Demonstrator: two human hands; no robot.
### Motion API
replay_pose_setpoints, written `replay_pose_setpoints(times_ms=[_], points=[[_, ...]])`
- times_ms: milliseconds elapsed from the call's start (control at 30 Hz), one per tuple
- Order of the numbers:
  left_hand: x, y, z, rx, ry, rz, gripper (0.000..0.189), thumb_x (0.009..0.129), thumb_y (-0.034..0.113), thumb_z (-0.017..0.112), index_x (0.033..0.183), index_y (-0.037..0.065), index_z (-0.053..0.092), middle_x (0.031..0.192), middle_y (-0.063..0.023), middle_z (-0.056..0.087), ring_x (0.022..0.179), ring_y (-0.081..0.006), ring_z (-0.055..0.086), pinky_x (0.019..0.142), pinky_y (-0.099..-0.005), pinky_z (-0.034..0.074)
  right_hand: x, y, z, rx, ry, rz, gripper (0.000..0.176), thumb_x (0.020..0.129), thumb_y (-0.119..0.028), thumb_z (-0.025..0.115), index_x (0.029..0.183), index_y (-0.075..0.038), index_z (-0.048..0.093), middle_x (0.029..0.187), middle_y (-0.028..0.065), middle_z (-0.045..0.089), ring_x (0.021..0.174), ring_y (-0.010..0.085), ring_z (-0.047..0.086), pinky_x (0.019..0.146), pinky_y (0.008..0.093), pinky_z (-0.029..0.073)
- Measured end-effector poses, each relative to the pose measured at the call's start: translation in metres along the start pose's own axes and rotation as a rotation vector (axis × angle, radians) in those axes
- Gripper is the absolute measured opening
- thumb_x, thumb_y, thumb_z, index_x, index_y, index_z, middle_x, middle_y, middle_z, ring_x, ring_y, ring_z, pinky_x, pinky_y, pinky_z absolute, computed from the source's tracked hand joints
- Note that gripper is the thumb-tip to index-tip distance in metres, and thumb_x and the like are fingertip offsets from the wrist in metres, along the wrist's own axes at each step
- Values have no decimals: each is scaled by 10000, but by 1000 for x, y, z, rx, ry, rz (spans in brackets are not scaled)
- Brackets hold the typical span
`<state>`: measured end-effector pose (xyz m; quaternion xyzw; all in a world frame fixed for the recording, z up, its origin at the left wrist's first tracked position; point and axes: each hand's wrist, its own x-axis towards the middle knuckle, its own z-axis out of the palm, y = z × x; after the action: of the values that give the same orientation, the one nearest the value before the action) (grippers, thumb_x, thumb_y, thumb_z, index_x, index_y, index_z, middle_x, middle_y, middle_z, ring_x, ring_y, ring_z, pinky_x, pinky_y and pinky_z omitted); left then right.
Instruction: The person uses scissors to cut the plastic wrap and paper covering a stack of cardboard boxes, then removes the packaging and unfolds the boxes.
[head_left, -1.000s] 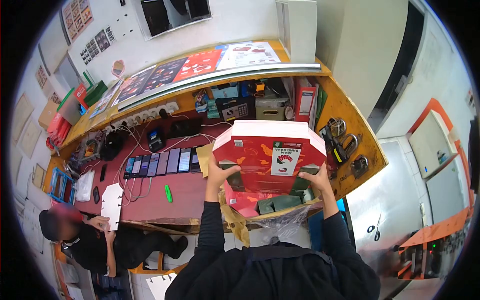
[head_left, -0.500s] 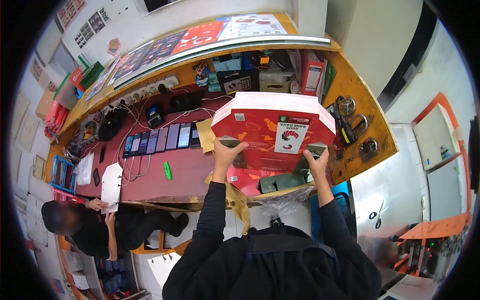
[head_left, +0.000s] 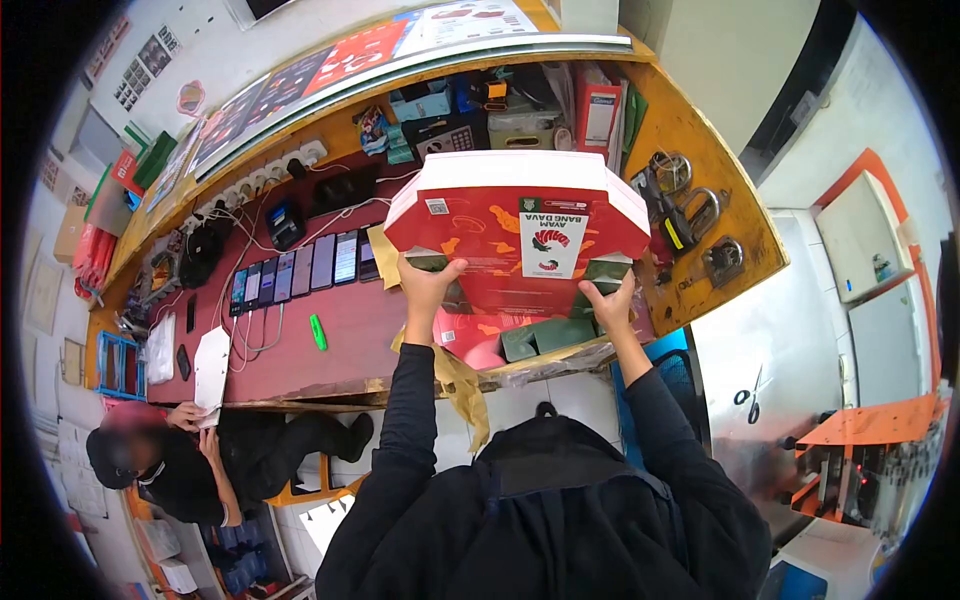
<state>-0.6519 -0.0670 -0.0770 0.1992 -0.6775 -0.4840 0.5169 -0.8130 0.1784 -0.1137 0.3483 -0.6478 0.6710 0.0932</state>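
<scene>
- My left hand (head_left: 428, 287) grips the lower left edge of a red folded-cardboard box with white sides and a printed label (head_left: 515, 222); fingers curl up over the edge, closed on it.
- My right hand (head_left: 607, 302) clamps the lower right edge of the same box, thumb on the near face.
- The box is held up off the counter between both hands, tilted, its red printed face toward me, label upside down.
- Directly beneath it, a heap of flat red and green cartons (head_left: 520, 340) lies at the counter's near edge, apart from the box.
- Crumpled brown paper (head_left: 458, 378) hangs over the edge just beside my left forearm.
- The maroon-topped wooden counter (head_left: 300, 375) runs away to my left.
- On it: a small green marker (head_left: 318, 332), and beyond that a row of dark smartphones (head_left: 295, 278) lying side by side, white cables trailing.
- A white power strip (head_left: 270, 175) sits along the yellow ledge behind the phones.
- To the right of the box, metal padlocks (head_left: 692, 215) lie on the yellow ledge.
- Black-handled scissors (head_left: 748, 396) lie on the steel surface to my right, well apart.
- Lower left, a seated person in black (head_left: 175, 475) holds a white sheet (head_left: 211, 365) against the counter's edge.
</scene>
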Motion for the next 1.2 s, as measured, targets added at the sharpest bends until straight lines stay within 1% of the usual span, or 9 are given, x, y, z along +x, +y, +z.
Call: replay_pose_setpoints(times_ms=[233, 267, 533, 667, 700, 800, 900, 1100, 1200], points=[[-9, -33, -26, -321, -227, -194, 655, 556, 196, 908, 1022, 28, 479, 896, -42, 579, 765, -142, 570, 687, -292, 493, 0, 14, 4, 15, 18, 8, 591, 687, -243, 839, 1115, -9, 505, 925, 69, 630, 812, 156, 602, 727, 289, 489], [-16, -41, -30, -98, -245, -214, 655, 554, 175, 901, 1044, 36, 488, 945, -43, 574, 817, -149, 572, 717, -301, 494, -1, 14, 3, -8, 17, -8, 592, 694, -256, 837, 1117, -7, 505, 929, 66, 630, 810, 155, 600, 725, 288, 488], [-27, -22, -7, 20, 9, -139, 509, 613, 188, 881, 993, 18, 587, 868, -25, 619, 792, -123, 585, 732, -289, 490, 32, -33, 2, 24, -64, 85, 501, 768, -218, 778, 1156, 4, 552, 961, 69, 656, 853, 151, 615, 792, 285, 481], [-29, 39, -17, -40, -63, -455, 410, 761, 295, 788, 1010, 5, 639, 929, -57, 669, 786, -128, 615, 726, -279, 494, 68, -79, 5, -69, -260, 469, 503, 805, -408, 709, 1049, 18, 605, 893, 104, 685, 773, 155, 647, 705, 279, 499], [-32, 35, -21, -41, -55, -456, 410, 761, 295, 788, 1010, 5, 639, 929, -57, 669, 786, -128, 615, 726, -279, 494, 71, -70, 8, -69, -268, 467, 503, 805, -408, 709, 1049, 18, 605, 893, 104, 685, 773, 155, 647, 705, 279, 499], [-48, 30, -33, 61, -198, -986, 563, 772, 392, 759, 1132, -16, 614, 1034, -92, 668, 865, -169, 641, 756, -315, 504, 57, -38, 15, 26, -424, 840, 615, 774, -482, 711, 1075, 45, 610, 922, 131, 683, 791, 190, 665, 713, 299, 511], [-75, 4, -31, 26, -159, -1094, 576, 765, 401, 759, 1120, -29, 617, 1048, -108, 666, 874, -186, 649, 775, -326, 509, 29, 28, 19, -139, -497, 997, 704, 729, -540, 721, 1106, 44, 613, 946, 149, 680, 812, 214, 669, 735, 316, 513], [-85, 4, -31, 87, -172, -1133, 607, 732, 456, 763, 1094, -14, 637, 996, -132, 678, 831, -209, 671, 744, -331, 522, 25, 27, 16, -215, -664, 959, 781, 709, -593, 692, 1101, 78, 611, 1053, 227, 650, 953, 297, 648, 802, 374, 507], [-82, -8, -35, 205, -224, -1093, 611, 720, 488, 755, 1075, 1, 652, 974, -122, 685, 827, -186, 676, 734, -315, 528, 19, 54, 24, -572, -546, 772, 857, 679, -665, 663, 1080, 91, 618, 1052, 258, 645, 995, 356, 636, 837, 408, 500]])
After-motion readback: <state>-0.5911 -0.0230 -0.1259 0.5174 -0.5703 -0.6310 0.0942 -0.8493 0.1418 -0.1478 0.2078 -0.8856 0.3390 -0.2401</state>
